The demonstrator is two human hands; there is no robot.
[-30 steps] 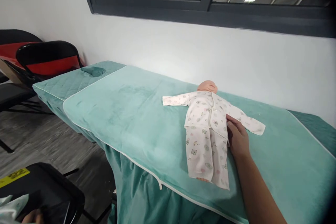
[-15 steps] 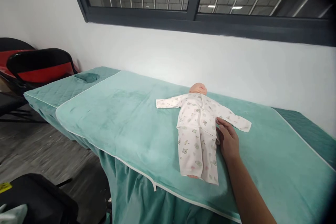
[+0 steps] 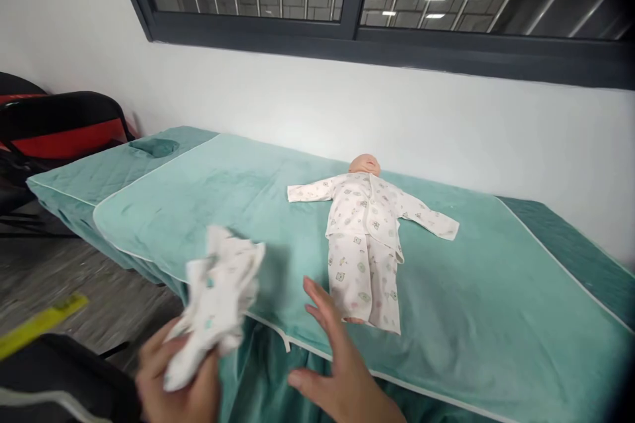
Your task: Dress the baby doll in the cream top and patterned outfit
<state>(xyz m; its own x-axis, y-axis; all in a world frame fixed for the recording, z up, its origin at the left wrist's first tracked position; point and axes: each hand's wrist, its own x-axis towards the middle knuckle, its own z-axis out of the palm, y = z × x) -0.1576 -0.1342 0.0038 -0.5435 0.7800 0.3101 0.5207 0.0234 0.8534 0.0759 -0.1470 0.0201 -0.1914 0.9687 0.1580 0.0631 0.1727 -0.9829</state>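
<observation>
A crumpled white printed baby garment (image 3: pixel 223 287) is gripped in my left hand (image 3: pixel 178 377), a little blurred, above the front edge of the bed. To its right, my right hand (image 3: pixel 342 363) holds nothing, with thumb and fingers spread apart, near the trouser legs. A baby doll (image 3: pixel 364 164) lies on its back on the bed, its head toward the wall. It wears a white patterned long-sleeved top (image 3: pixel 364 208) with both sleeves stretched outward, and matching trousers (image 3: pixel 363 277). The exact kind of the crumpled garment cannot be made out.
The bed has a green cover (image 3: pixel 476 304) with white piping and a face hole (image 3: pixel 155 147) at the left end. Folding chairs (image 3: pixel 64 125) stand beyond that end. A black object (image 3: pixel 64 377) with a yellow strip is at the lower left. Wall and barred window behind.
My right hand has left the doll's side and moved left toward the front edge, fingers spreading. My left hand has come into view holding the crumpled garment. The view has shifted slightly.
</observation>
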